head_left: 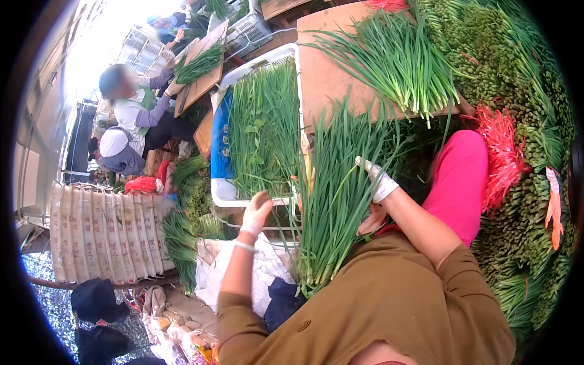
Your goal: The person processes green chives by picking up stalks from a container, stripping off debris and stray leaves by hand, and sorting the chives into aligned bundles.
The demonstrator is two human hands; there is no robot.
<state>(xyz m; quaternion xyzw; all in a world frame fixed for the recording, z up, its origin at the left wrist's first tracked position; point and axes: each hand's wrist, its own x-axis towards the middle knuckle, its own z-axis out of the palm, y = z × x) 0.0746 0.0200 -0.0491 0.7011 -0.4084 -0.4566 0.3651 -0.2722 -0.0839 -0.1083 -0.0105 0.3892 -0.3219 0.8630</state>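
A large bunch of long green leafy stalks (331, 207) stands in front of my body, root ends down at my lap. My right hand (376, 177), in a pale glove, lies against its right side with a finger out along the leaves. My left hand (258, 213), also gloved, is at the near edge of a white crate (222, 198) full of greens, left of the bunch; its fingers are bent and I cannot make out anything in them. Another bunch (407, 67) lies on a brown board (322, 73) ahead.
Stacked green bundles (511, 73) fill the right side, with red ties (499, 152) hanging there. Co-workers (134, 115) sit at the upper left, one handling greens on a board. A white slatted panel (109, 234) and a white sack (267, 267) are at the left.
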